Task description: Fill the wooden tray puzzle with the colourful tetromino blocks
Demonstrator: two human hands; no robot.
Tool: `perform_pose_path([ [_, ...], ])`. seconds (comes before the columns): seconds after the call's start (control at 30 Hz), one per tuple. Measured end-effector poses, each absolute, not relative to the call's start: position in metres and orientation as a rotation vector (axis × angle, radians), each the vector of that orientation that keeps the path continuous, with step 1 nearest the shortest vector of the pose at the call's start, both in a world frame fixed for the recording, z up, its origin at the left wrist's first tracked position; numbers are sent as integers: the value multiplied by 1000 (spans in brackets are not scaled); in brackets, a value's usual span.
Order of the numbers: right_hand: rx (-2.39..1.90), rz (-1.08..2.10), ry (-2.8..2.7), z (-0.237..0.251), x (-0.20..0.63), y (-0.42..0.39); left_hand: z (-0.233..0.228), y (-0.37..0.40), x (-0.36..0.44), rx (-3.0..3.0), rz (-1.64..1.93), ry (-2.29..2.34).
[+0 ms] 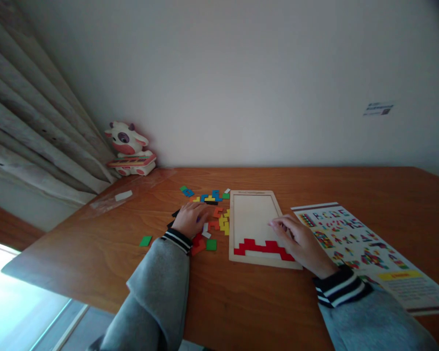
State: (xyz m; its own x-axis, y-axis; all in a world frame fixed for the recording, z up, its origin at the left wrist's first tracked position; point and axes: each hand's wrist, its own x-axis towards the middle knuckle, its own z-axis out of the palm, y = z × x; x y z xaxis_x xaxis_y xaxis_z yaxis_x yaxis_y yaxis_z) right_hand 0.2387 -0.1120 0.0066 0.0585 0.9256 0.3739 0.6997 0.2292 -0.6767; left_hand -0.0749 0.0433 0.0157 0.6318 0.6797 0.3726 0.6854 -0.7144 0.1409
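Head view: person seated at wooden bench (263, 302), both hands out over a block puzzle.
Left hand (192, 219): palm down on the loose colored pieces (215, 214) at approx 10 o'clock from tray centre; fingers curled over the heap, can't tell if one piece is actually pinched.
Right hand (298, 241): rests on the tray's right edge, approx 3 o'clock; fingers stretched flat toward the inside, nothing held as far as visible.
Puzzle tray (254, 195): pale wood frame, lying flat mid-bench; red pieces (261, 247) fill the near row at 6 o'clock, rest of tray bare.
Strays: green piece (145, 241) alone at 9 o'clock, well apart from heap.
Pattern sheet (373, 248): just beside tray at 3 o'clock, partly under right sleeve.
Toy cow (129, 148): far corner, approx 11 o'clock, by curtain (32, 131).
Step, judged: early fill, left hand picking a piece while right steadies the frame.
Next move calls for: a piece whose outline matches the stepped red top, turned to fit, lowered flat.
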Motion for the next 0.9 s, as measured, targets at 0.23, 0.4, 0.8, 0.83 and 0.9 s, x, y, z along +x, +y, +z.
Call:
perform_pose_path([
  [0.23,-1534,345,-1715,3,240,-110,33,36,-114,-2810,-351,-1248],
  [0.4,-1509,349,-1715,4,240,-111,39,25,-108,-2870,-363,-1204],
  [0.8,-1527,348,-1694,9,237,-113,29,16,-88,-3432,-594,-725],
  [0.83,-1532,350,-1698,10,237,-113,29,16,-87,-3433,-585,-736],
  [0.9,-1538,345,-1705,10,237,-113,31,15,-84,-3464,-581,-738],
])
